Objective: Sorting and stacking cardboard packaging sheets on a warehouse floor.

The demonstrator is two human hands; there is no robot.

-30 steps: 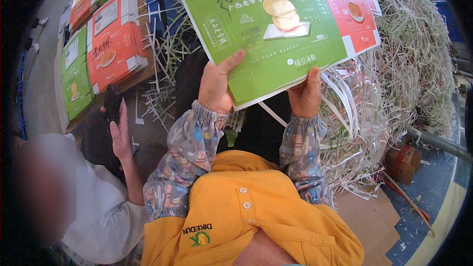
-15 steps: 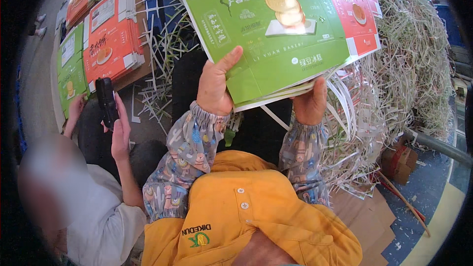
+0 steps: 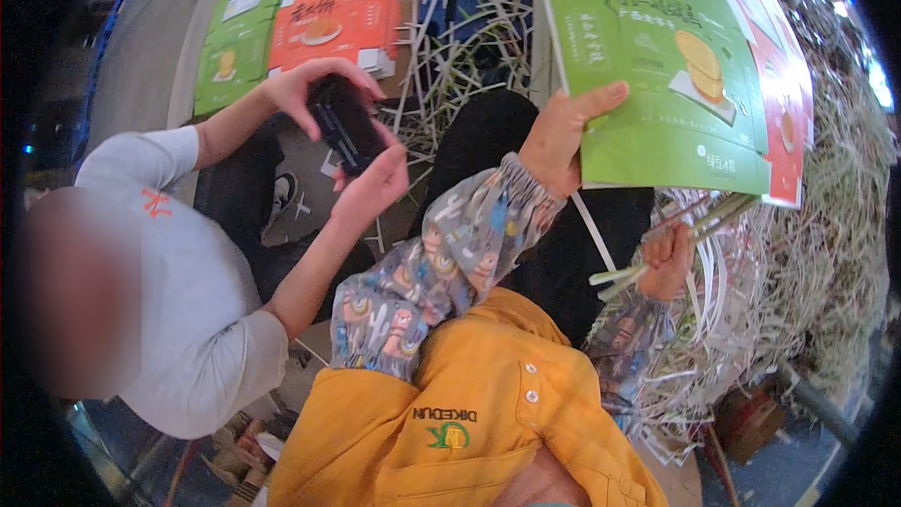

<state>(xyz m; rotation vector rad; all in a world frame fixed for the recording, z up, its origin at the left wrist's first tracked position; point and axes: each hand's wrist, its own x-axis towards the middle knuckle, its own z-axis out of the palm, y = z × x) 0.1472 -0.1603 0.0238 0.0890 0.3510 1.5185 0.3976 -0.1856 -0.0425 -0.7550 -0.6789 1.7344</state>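
A stack of flat printed carton sheets (image 3: 671, 122), green with a red panel at its right, is held up in front of me. My left hand (image 3: 563, 136) is closed on its lower left corner, with the thumb lying over the green face. Below the lower edge of the sheets, my right hand (image 3: 666, 258) is closed around a bunch of thin trimmed strips (image 3: 615, 279), pale and greenish. The far ends of these strips reach up to the right, along the bottom of the stack.
A large heap of shredded paper strips (image 3: 835, 188) rises at the right. To my left a person (image 3: 188, 291) holds a black phone (image 3: 345, 127). Beyond them lie stacked red cartons (image 3: 338, 28) and green cartons (image 3: 246, 33). Loose strips (image 3: 469, 47) litter the area between.
My view has turned left. My right hand has left the edge of the stack and moved down, with strips in it. The person at the left now has both hands on the phone.
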